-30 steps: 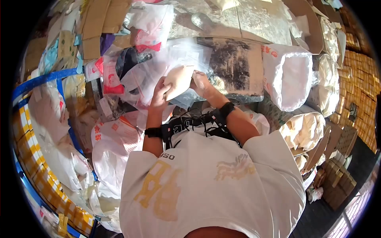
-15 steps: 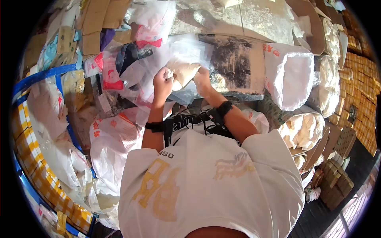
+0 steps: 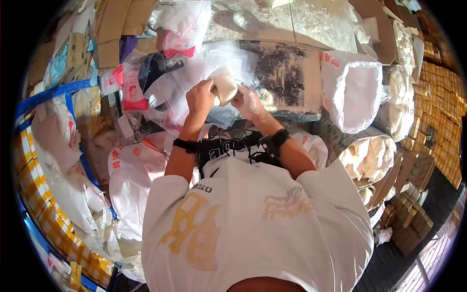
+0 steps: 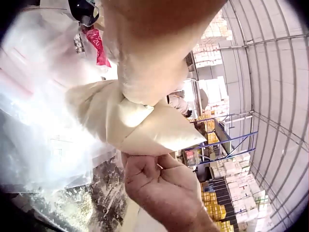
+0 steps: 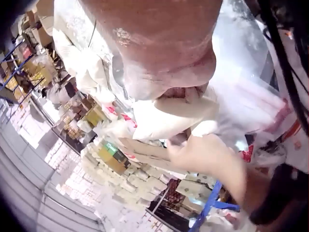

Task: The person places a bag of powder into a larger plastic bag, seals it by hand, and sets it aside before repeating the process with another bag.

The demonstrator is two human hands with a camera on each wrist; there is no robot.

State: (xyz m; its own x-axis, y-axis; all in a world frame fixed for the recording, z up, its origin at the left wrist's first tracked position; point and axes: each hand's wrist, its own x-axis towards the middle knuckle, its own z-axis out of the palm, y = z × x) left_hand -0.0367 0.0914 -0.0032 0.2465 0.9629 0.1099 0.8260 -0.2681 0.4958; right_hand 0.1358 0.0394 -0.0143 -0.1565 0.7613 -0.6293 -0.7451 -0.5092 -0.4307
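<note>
A small plastic bag of cream-coloured powder (image 3: pixel 224 86) is held up between both hands in the head view. My left hand (image 3: pixel 200 100) grips its left side, with the fingers curled. On the other side my right hand (image 3: pixel 248 103), dusted with powder, pinches the lower right edge. In the left wrist view the bag (image 4: pixel 159 128) looks folded and creased, with a pointed corner sticking out above the right hand (image 4: pixel 166 186). Below the hands lies a pile of clear plastic bags (image 3: pixel 241 57).
A powder-smeared board (image 3: pixel 287 73) lies ahead, with a metal scoop (image 3: pixel 245 22) beyond it. An open white sack (image 3: pixel 360 92) stands to the right, above a carton of filled bags (image 3: pixel 372 158). White sacks (image 3: pixel 136 170) and blue rails (image 3: pixel 53 100) are at the left.
The powder bag has been turned and tilted between the hands, its broad face first spreading flat, now looking narrower and rounder. Both hands have shifted their grip on its edges.
</note>
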